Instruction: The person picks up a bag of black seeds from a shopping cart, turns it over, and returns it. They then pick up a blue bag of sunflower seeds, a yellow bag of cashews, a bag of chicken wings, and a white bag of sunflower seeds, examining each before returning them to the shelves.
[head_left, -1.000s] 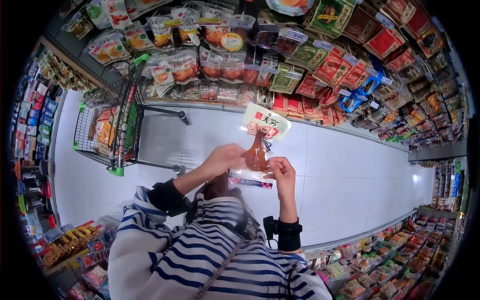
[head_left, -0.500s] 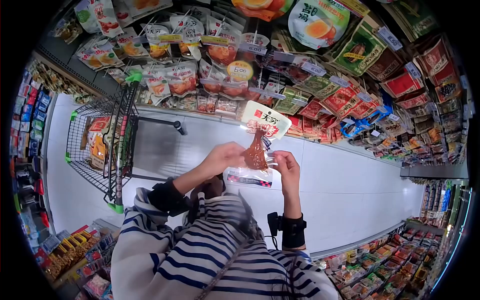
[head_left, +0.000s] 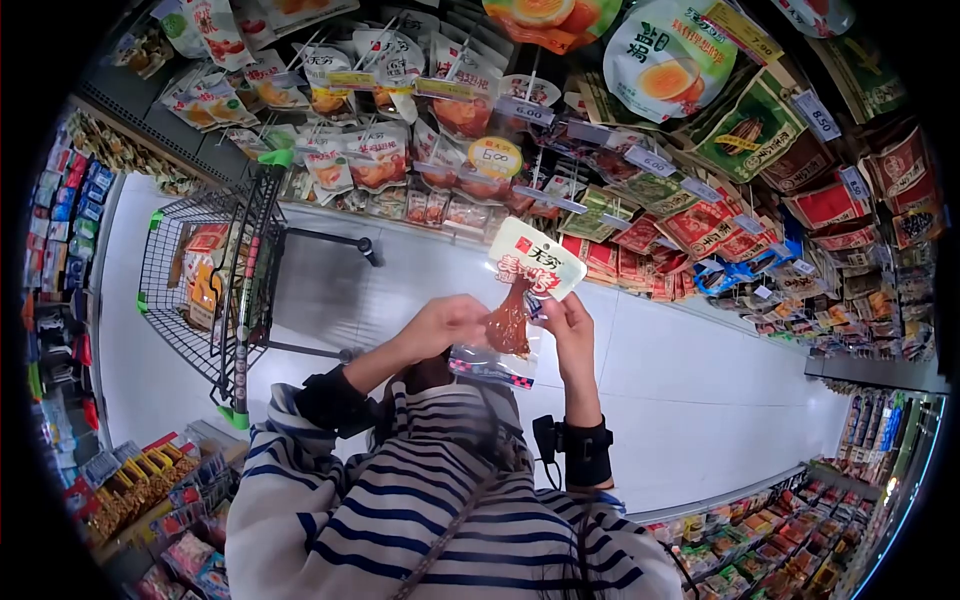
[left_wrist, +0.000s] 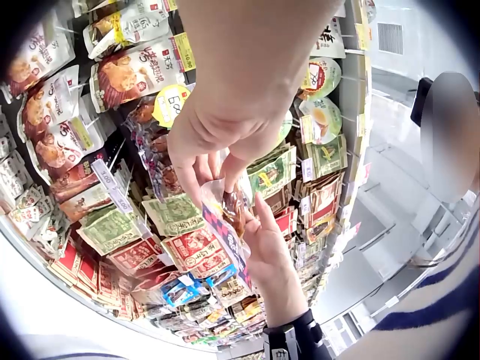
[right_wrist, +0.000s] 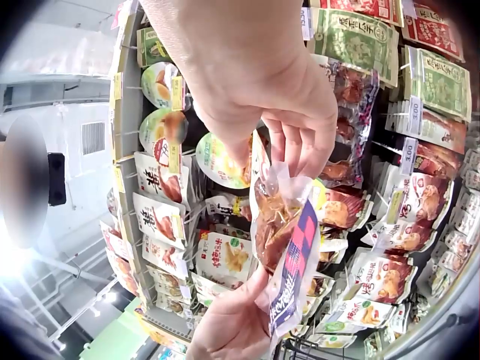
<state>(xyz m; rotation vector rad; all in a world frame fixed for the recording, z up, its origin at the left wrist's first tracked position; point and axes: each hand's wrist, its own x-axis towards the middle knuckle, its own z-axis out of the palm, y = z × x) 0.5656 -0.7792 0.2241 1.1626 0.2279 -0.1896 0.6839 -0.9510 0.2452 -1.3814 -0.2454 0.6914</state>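
In front of the person, both hands hold up a clear packet of a brown drumstick with a white printed header. The left hand pinches its left edge, the right hand its right edge higher up, close to the header. In the left wrist view the left hand reaches down to the packet, with the right hand across from it. The right wrist view shows glossy meat through the plastic of the packet and a dark blue and pink strip along one edge.
A shelf of hanging snack pouches with price tags lies ahead. On the left stands a wire shopping cart with green corners, packages inside. Pale tiled floor runs between this shelf and another row of goods behind.
The right hand has slid up the packet's right edge toward the header. The packet sits slightly lower and tilts a little differently. The head view has shifted, bringing more of the right-hand shelf pouches into sight.
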